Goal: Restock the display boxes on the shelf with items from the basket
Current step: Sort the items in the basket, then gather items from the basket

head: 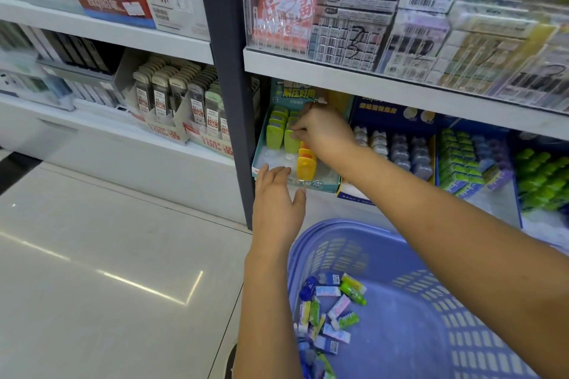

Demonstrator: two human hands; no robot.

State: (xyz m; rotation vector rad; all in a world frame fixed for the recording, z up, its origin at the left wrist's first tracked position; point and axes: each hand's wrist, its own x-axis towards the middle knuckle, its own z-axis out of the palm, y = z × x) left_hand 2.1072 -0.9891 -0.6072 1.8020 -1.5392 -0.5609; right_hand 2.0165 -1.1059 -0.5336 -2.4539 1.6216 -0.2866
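A teal display box [320,186] stands on the lower shelf, holding rows of lime-green items [275,136] and a few yellow-orange ones [306,163]. My right hand [323,129] reaches into the box and pinches the top of a green item [291,140] in the second row. My left hand [277,197] lies open with its fingers on the box's front edge. Below, a purple plastic basket [431,317] sits on the floor with several small wrapped packets [335,311] at its left end.
A dark shelf upright [234,86] stands just left of the box. To the right, a blue display box [397,144] holds pale items, and further boxes hold green packs [455,160]. A shelf board [369,80] with clear bins hangs close overhead. White floor tiles spread to the left.
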